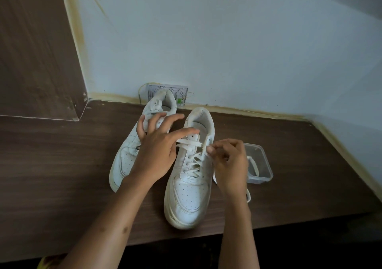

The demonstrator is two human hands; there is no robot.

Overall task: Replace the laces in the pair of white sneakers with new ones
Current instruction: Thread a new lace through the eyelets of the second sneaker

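**Inspector:** State the position of the footwear.

**Assistant:** Two white sneakers stood on the brown wooden table, toes toward the person. The right-hand sneaker sat near the centre of the view; the left-hand sneaker lay just beside it at about ten o'clock, its heel close to the wall.

**Inspector:** The hands?

**Assistant:** The right hand was at three o'clock of the right-hand sneaker's eyelets, thumb and fingers curled and pinched on the white lace at the upper eyelets. The left hand was spread over the gap between the shoes, fingers straight and apart, gripping nothing; whether its fingertips touched either shoe could not be told.

**Inspector:** State of the lacing?

**Assistant:** The lace crossed the lower and middle eyelets of the right-hand sneaker; a loose end trailed on the table at four o'clock of the shoe.

**Inspector:** Anything else on the surface?

**Assistant:** A clear plastic container stood at three o'clock, behind the right hand, with a pale lace-like strip inside. A small patterned box leaned at the wall at twelve o'clock.
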